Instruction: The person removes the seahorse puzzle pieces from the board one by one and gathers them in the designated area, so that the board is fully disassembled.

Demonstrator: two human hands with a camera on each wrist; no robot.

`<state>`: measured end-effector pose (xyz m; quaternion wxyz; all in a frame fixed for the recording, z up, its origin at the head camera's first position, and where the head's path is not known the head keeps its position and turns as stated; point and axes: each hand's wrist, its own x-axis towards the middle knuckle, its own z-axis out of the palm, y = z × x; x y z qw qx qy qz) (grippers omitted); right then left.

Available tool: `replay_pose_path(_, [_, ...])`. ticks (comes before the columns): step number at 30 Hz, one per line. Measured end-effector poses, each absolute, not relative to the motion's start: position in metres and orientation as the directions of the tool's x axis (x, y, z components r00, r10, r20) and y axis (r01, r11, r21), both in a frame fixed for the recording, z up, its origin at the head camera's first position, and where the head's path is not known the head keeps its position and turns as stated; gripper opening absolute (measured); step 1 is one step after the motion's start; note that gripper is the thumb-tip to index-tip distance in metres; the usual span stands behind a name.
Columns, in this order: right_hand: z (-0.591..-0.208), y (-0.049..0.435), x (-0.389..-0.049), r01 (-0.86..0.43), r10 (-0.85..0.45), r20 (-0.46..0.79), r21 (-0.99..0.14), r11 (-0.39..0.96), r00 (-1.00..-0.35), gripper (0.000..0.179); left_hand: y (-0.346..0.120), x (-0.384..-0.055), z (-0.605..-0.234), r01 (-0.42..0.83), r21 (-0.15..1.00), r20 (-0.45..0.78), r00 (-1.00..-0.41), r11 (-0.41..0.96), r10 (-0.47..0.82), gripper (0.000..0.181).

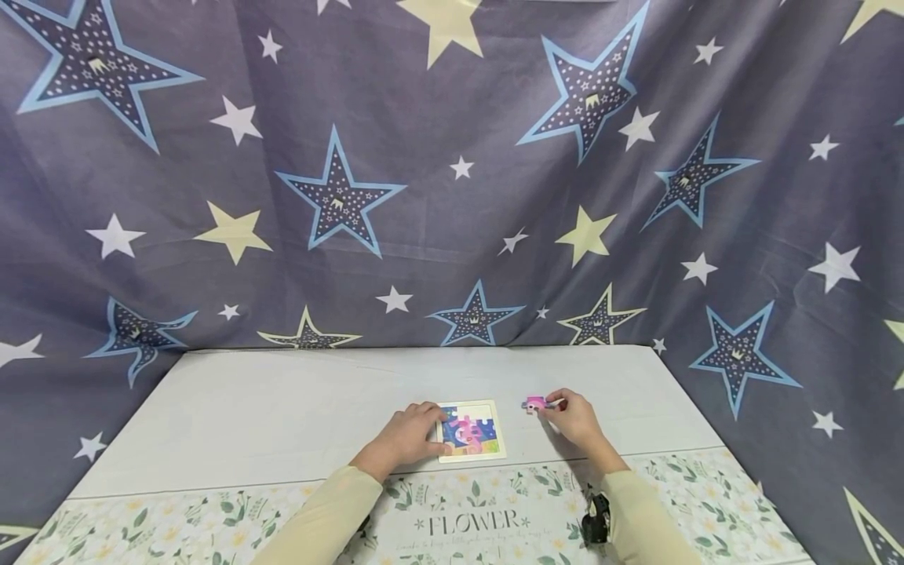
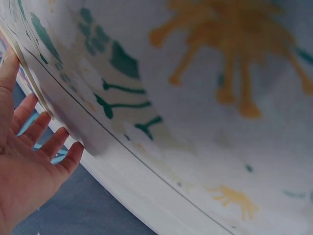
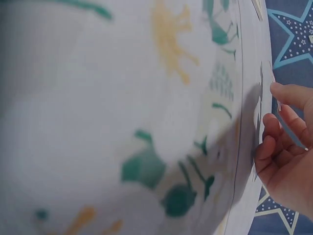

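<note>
A small jigsaw puzzle [image 1: 469, 431] in a cream frame lies on the table, with a pink cartoon figure on a dark blue ground. Pale backing shows at its upper right. My left hand [image 1: 410, 433] rests at the frame's left edge, fingers spread and touching it; the left wrist view shows this hand [image 2: 36, 156] with the frame's edge by its fingertips. To the right of the frame, my right hand [image 1: 575, 420] pinches a pink puzzle piece [image 1: 536, 403] between thumb and fingers. In the right wrist view, the right hand [image 3: 288, 142] holds the piece, seen edge-on.
A white table [image 1: 282, 408] carries a floral cloth strip [image 1: 233, 510] marked FLOWER along its near side. A dark curtain with stars [image 1: 424, 235] hangs behind the table and at both sides. A black device [image 1: 596, 519] is strapped at the right wrist.
</note>
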<state>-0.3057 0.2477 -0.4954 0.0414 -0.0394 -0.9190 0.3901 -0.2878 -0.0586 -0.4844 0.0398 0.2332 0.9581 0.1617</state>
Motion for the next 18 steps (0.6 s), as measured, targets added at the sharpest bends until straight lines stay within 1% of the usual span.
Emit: replay_pose_path(18, [-0.495,0.267,-0.306,0.047,0.124,0.051,-0.731,0.68,-0.991,0.027,-0.059,-0.289,-0.485,0.434,0.327,-0.013,-0.886,0.84,0.463,0.057])
